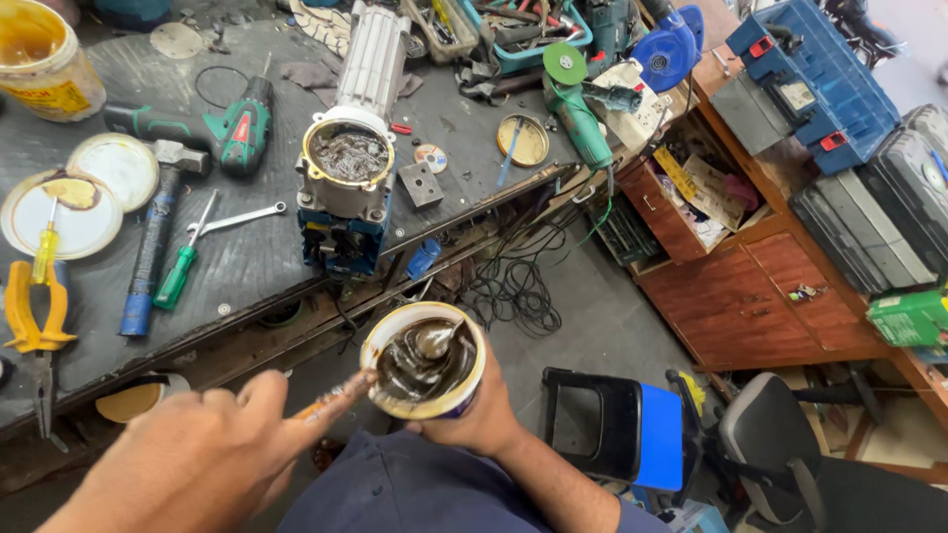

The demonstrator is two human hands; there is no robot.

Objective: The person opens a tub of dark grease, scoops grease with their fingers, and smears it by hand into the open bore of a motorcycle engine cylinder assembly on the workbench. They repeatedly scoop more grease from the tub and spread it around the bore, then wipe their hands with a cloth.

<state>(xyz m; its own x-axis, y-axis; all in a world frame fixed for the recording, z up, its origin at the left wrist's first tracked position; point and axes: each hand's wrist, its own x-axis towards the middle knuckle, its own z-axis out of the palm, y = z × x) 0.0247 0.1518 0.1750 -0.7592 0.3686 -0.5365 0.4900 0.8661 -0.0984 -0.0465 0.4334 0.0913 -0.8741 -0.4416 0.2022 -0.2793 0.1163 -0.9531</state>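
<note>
Looking down from the head camera: the right hand (472, 410) is wrapped around a tin of dark grease (423, 360), fingers clenched on its underside, holding it out in front of the person's blue shirt, below the desk edge. The left hand (197, 459) pinches a thin stick (331, 398), grip closed on it, its tip dipped over the tin's rim into the glossy grease.

Up on the desk (247, 266), a dark, grimy, scratched top, there's an opened power-tool body (348, 188) standing right at the edge, its round housing packed with the same dark grease, a ribbed grey casing (373, 59) rising behind it. To its left lie a spanner (242, 217), a green-handled screwdriver (178, 276), a hammer with a blue-black handle (153, 242) and a green cordless drill (222, 128). Further left, two round lids (84, 192), yellow pliers (35, 316), and a yellowish tub (44, 59) in the corner.

Far end of the desk: a green angle grinder (578, 109) and a tray of mixed tools (523, 30). Black cable (513, 286) tangles on the grey floor. On the right a reddish wooden cabinet (750, 286) has an open drawer of clutter and carries blue and grey tool cases (820, 79). A black-and-blue case (617, 424) and a chair (790, 444) stand near the person.
</note>
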